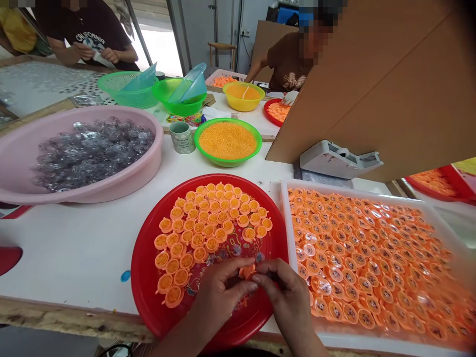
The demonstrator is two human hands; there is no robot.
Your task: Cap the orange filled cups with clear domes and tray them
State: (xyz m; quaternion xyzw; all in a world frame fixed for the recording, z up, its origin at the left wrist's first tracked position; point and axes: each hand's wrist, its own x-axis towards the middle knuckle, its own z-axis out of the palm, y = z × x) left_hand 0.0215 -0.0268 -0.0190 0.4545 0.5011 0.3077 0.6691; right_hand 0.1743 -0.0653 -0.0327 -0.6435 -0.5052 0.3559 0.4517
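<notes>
Over the front of a round red tray (145, 248), my left hand (219, 287) and my right hand (284, 287) meet with fingers pinched. Between them is a small orange plastic cup piece (247, 271), which both hands grip; fingers cover part of it. Many similar orange cups (199, 228), filled with orange-yellow grains, lie in the tray's left and back parts. To the right, a white rectangular tray (290, 233) is packed with orange pieces (357, 258) topped by clear covers with small printed pictures.
A pink basin (148, 168) of clear plastic parts stands left. Behind the red tray are a green bowl of orange grains (227, 141) and a mug (182, 138). A tape dispenser (338, 158) sits by a cardboard sheet (372, 89). Two co-workers (92, 34) (286, 59) work across the table.
</notes>
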